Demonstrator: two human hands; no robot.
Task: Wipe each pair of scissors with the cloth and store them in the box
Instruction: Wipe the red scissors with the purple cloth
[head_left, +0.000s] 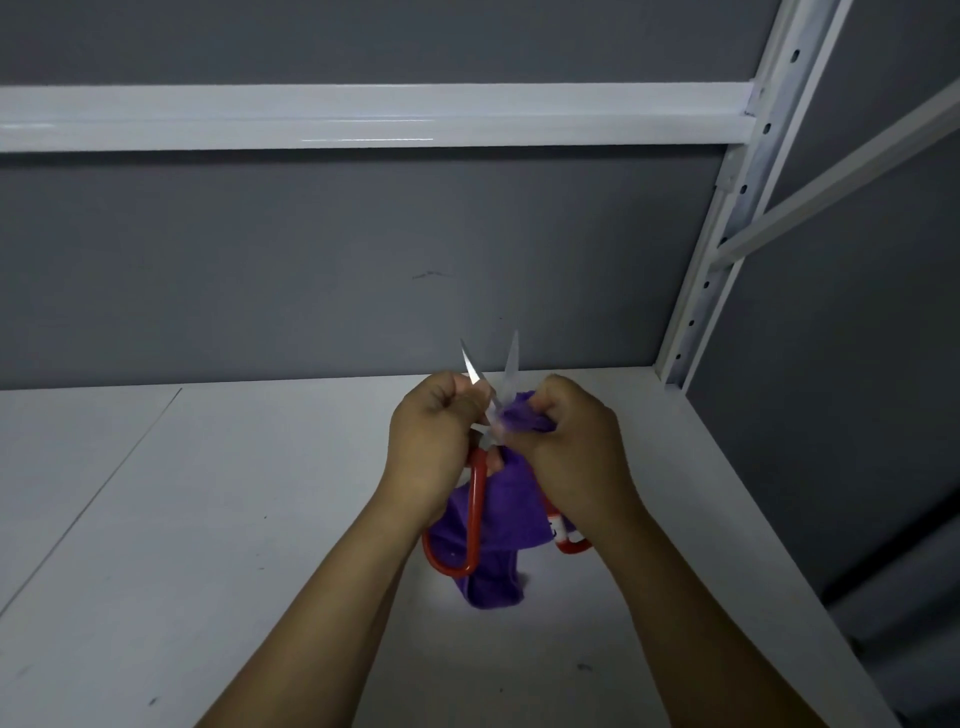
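Wiping of one pair of red-handled scissors (479, 486), held in the air above a white shelf (208, 519). The left hand (431, 441) is curled tight about the scissors at the pivot and the base of the left blade. This steadying grip appears meant to keep the tool fixed, its points directed up and away from the person. The blades stand parted in a narrow V, presumably so that each inner face can be reached. The right hand (566, 441) is closed on a bunched part of the purple cloth (506, 514) and presses it against the right blade just above the pivot; the blade tip beyond that grip is bare. The rest of the cloth hangs below the pivot, behind the left handle loop, and whether its lower end touches the shelf cannot be told. No box is in view on either side of the scissors, so storing is judged a later step. A perforated rack upright (727, 218) rises to the right of the scissors.
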